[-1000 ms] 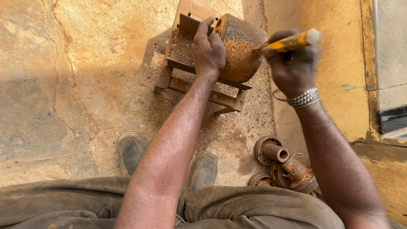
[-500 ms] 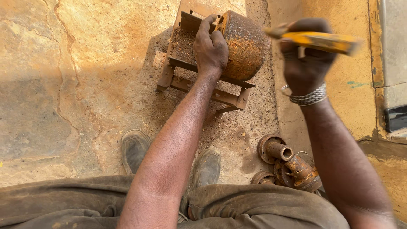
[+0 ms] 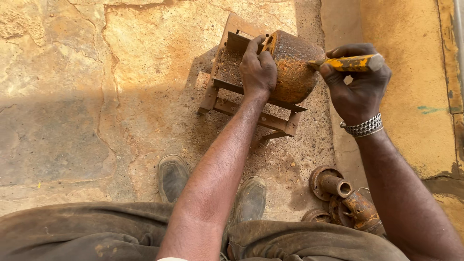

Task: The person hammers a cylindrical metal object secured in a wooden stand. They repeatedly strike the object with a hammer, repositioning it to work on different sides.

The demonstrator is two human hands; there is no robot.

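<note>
1. The left hand (image 3: 258,70) lies palm-down on a rusty drum (image 3: 292,65), fingers curled over its near rim, its grip closed on the drum's edge.
2. The drum lies on its side on a small rusty metal frame (image 3: 227,87), at the frame's right end, near the top middle of the view.
3. The right hand (image 3: 360,87) holds a yellow tool (image 3: 345,63), paint chipped, its grip wrapped tight around the handle.
4. The tool lies roughly level, its left tip touching the drum's right flank; the far end juts past the knuckles.
5. A metal bracelet (image 3: 363,127) circles the right wrist.
6. The frame stands on a rough stone floor (image 3: 96,121), with rust dust and grit scattered under and around it.
7. Two dusty shoes (image 3: 173,176) are planted on the floor below the frame, one just left of the left forearm, the other partly behind it.
8. Rusty flanged pipes (image 3: 338,188) lie on the floor to the right of the shoes, near the right forearm, well apart from the frame.
9. Grimy trousers (image 3: 87,232) fill the bottom edge.
10. An ochre wall (image 3: 406,72) rises at the right.
</note>
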